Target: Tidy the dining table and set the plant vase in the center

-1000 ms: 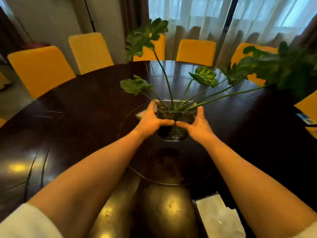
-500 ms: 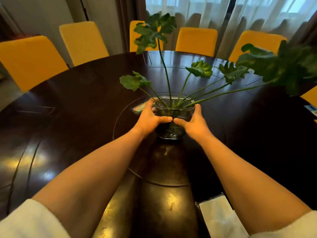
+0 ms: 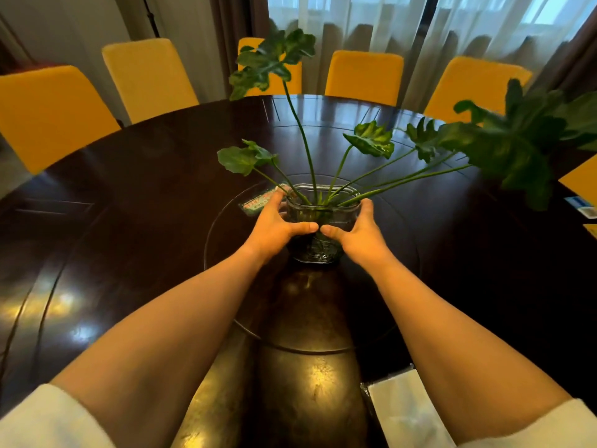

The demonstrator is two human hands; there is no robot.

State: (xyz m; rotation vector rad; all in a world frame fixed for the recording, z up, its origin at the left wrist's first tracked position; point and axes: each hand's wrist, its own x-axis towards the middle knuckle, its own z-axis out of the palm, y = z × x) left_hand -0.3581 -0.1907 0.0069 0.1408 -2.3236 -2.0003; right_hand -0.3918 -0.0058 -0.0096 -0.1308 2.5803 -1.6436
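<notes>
We are steadying a top-heavy vase [image 3: 318, 234] at the middle of the desk [image 3: 145, 195].

Our left hand [image 3: 274, 226] and right hand [image 3: 358, 236] are clamping their grip on the glass; long leaves [image 3: 504, 147] are pulling toward 2 o'clock, so letting go unevenly is risking a tip, and the packet [image 3: 258, 202] at 10 o'clock is crowding the base.

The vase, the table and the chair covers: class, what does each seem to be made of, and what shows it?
Vase: clear glass, apparently; stems show through its wall.
Table: dark wood with a glossy finish, probably lacquered; it mirrors the window light.
Chair covers: yellow fabric, seemingly; matte and softly draped.
</notes>
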